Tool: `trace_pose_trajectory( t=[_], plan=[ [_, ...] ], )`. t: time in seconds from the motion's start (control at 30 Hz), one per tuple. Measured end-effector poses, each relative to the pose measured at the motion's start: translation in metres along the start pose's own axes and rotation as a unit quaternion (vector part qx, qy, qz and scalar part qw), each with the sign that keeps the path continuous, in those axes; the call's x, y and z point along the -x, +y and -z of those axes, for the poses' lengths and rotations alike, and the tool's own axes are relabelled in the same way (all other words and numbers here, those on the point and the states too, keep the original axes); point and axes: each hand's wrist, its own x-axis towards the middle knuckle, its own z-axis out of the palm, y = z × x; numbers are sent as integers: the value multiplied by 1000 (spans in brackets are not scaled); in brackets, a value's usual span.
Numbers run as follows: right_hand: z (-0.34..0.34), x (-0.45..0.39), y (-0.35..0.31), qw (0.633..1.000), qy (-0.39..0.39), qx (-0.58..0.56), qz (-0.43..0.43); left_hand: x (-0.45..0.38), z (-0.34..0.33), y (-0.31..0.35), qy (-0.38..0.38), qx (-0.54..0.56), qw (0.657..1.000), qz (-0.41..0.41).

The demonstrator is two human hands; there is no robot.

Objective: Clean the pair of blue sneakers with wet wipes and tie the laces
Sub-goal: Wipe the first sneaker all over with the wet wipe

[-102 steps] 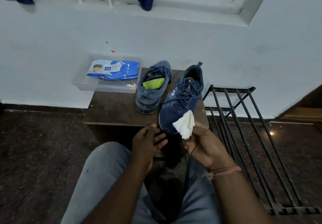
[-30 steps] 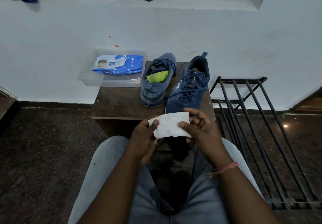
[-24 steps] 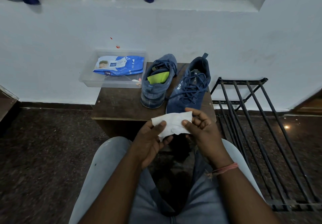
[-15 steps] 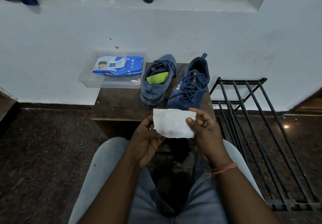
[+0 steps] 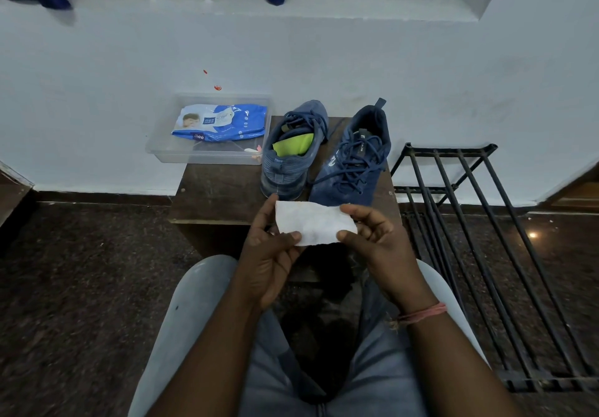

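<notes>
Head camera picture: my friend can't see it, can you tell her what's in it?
Two hands, left hand and right hand, hold a white wet wipe stretched flat between them. Behind it, two blue sneakers with untied laces sit on a small brown table. A clear tub holds a blue wipes pack.

Knit cloth sneakers (image 5: 324, 154); clear plastic box (image 5: 207, 154); glossy wipe pack (image 5: 223, 123); scuffed wooden stool (image 5: 220, 189); black metal rack (image 5: 486, 238).

A small dark wooden table (image 5: 220, 189) carries two blue sneakers (image 5: 351, 163) and a clear plastic tray (image 5: 207, 154).
</notes>
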Motion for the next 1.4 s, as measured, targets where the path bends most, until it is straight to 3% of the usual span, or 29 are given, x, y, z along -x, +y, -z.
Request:
trace_pose_trajectory(
  t=[0.13, 0.3, 0.4, 0.6, 0.67, 0.7, 0.8, 0.87, 1.0, 1.13, 1.4],
  plan=[
    [4, -2, 3, 999, 1, 53, -2, 1, -3, 1, -19, -21, 999, -36],
    [4, -1, 1, 964, 44, 228, 130, 0, -2, 1, 17, -130, 987, -90],
    [3, 1, -7, 940, 57, 266, 204, 3, 2, 0, 34, -270, 956, -112],
    [7, 5, -11, 942, 53, 251, 214, 2, 4, -8, 56, -439, 868, -226],
    [4, 8, -16, 970, 49, 169, 167, 0, 8, -7, 63, -423, 876, -222],
    [2, 9, -17, 982, 56, 124, 130, 1, 8, -6, 51, -387, 898, -202],
    [-5, 10, -13, 995, 66, 64, 48, 6, -4, -2, 17, -184, 980, -72],
    [-7, 9, -9, 997, 46, 58, 28, 8, -10, -1, 12, -89, 996, -16],
    [-9, 9, -6, 993, 57, 96, 24, 9, -14, -4, 59, -125, 990, 18],
    [-6, 9, -1, 962, 68, 248, 94, 5, -12, -10, 111, -190, 976, -10],
    [-17, 15, -7, 913, 97, 366, 151, 7, -10, -10, 66, -305, 947, -76]
  ],
)
